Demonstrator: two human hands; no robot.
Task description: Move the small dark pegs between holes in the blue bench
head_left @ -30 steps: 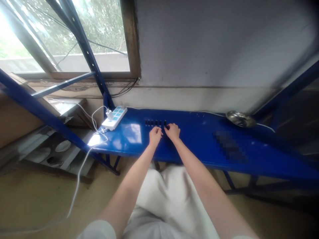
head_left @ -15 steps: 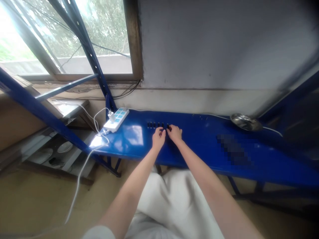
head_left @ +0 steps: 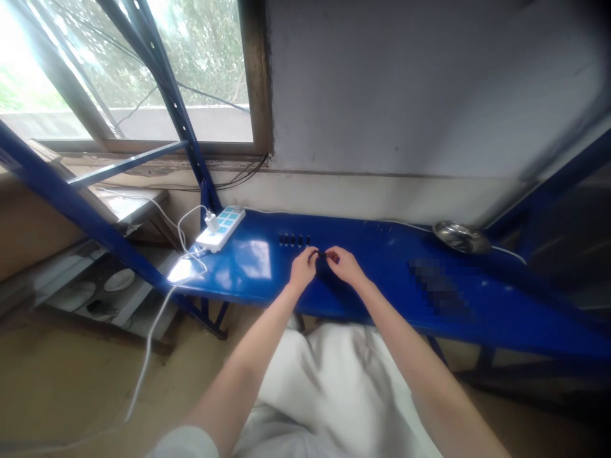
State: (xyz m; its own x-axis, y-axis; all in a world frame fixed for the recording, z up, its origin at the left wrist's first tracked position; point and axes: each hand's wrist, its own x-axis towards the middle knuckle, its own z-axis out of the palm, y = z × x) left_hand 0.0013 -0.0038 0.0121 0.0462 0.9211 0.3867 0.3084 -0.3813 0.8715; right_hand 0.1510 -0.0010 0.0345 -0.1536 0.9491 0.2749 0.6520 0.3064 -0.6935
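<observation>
- Here at the middle of the blue tabletop (head_left: 382,280), both bare hands met over one small dark piece (head_left: 321,254).
- The left hand (head_left: 303,266) was drawn into a narrow pinch, its fingertips on the left end of that piece.
- Across from it, the right hand (head_left: 344,264) was curled in just as tightly, with hold of the right end; the fingers hid much of the piece, so its exact form could not be told.
- And here was the key relation: the held piece lay straight between the two hands, its long axis running roughly left to right, neither hand clearly nearer.
- Just beyond the left hand, toward the wall, a row of five dark pieces (head_left: 293,240) ran off to the left, each with its long axis pointing away from the person, nearly square to the held one.
- The left hand was clearly the nearer to that row, the rightmost piece just past its fingertips.
- Farther left sat a white power strip (head_left: 220,231); well to the right, a shiny metal bowl (head_left: 461,237).
</observation>
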